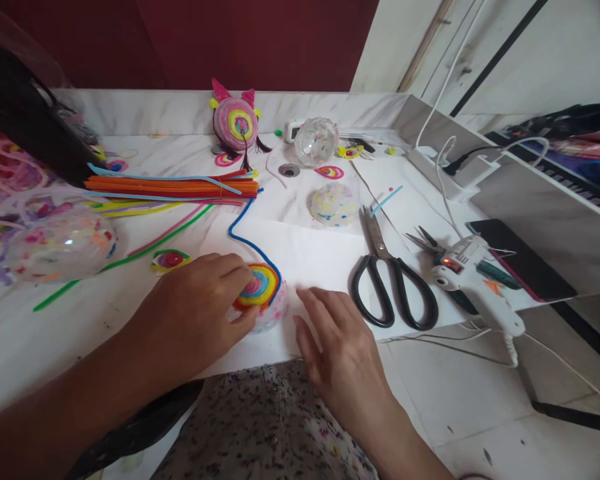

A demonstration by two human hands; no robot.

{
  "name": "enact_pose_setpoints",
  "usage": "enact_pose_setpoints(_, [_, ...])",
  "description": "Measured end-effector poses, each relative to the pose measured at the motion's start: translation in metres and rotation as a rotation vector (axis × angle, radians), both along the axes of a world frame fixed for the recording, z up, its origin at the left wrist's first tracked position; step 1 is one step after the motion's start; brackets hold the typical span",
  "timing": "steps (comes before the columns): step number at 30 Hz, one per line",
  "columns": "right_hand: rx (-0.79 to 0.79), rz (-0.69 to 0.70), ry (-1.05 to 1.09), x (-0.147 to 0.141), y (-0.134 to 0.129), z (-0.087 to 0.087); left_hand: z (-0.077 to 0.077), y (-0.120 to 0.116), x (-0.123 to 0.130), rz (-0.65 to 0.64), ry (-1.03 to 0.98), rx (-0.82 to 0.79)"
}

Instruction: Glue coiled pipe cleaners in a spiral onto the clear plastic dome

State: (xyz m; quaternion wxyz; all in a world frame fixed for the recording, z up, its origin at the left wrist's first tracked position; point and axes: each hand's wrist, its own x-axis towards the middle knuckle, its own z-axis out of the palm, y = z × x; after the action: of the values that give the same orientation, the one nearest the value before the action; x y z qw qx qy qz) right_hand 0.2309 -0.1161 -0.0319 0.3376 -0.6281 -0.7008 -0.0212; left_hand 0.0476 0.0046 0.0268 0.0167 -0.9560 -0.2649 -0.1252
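A transparent ball half [273, 321] with coloured specks sits on white paper at the table's front edge. On its top, pipe cleaners are coiled into rings of pink, blue, yellow and orange. A blue pipe cleaner [253, 239] runs along the coil's right edge, its loose end trailing away toward the back. My left hand [207, 307] grips the ball half from the left, fingertips on the coil, hiding part of it. To the right, my right hand [337, 337] is held with fingers apart, holding nothing and not touching the ball half.
Black-handled scissors [380, 267], pliers [427, 241], a glue gun [475, 270] with a lit light and a phone [520, 260] lie right. Orange pipe cleaners [170, 187] lie bundled behind my left hand. A pink decorated ball [225, 123] and a transparent ball [317, 142] stand at the back.
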Motion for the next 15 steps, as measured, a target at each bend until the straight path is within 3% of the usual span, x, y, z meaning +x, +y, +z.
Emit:
enact_pose_setpoints(4, [-0.041,0.085,0.093,0.004,0.008,-0.008,-0.001,0.001,0.000,-0.014,-0.056,0.004])
enact_pose_setpoints(9, [-0.149,0.101,0.233,-0.001,0.010,-0.004,-0.004,0.005,-0.002,-0.024,-0.119,-0.051])
enact_pose_setpoints(15, [-0.084,0.088,0.312,-0.014,0.003,-0.002,-0.004,0.011,-0.015,-0.070,-0.175,-0.139])
